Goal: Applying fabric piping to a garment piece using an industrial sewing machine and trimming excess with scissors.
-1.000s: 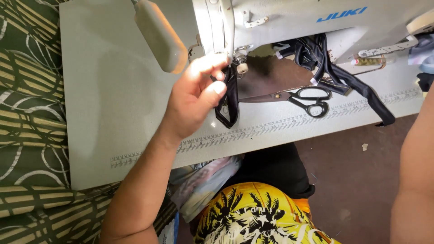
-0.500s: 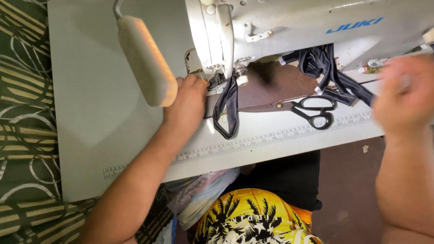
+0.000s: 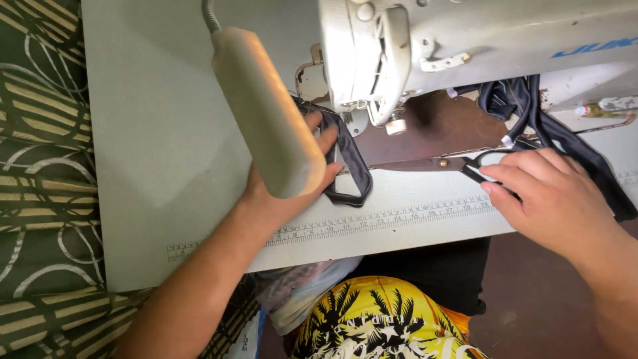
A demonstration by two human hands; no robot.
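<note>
The left hand is pinching a black strap just beside the presser foot of the grey sewing machine, probably to keep it flat there; a lamp head is partly hiding the fingers. The right hand is curling its fingers onto the handles of the scissors, which are lying on the pale table with a printed ruler along its edge. More black fabric is piling behind, and patterned green cloth is lying on the left.

Scissors right of strap loop, seemingly under machine head.
</note>
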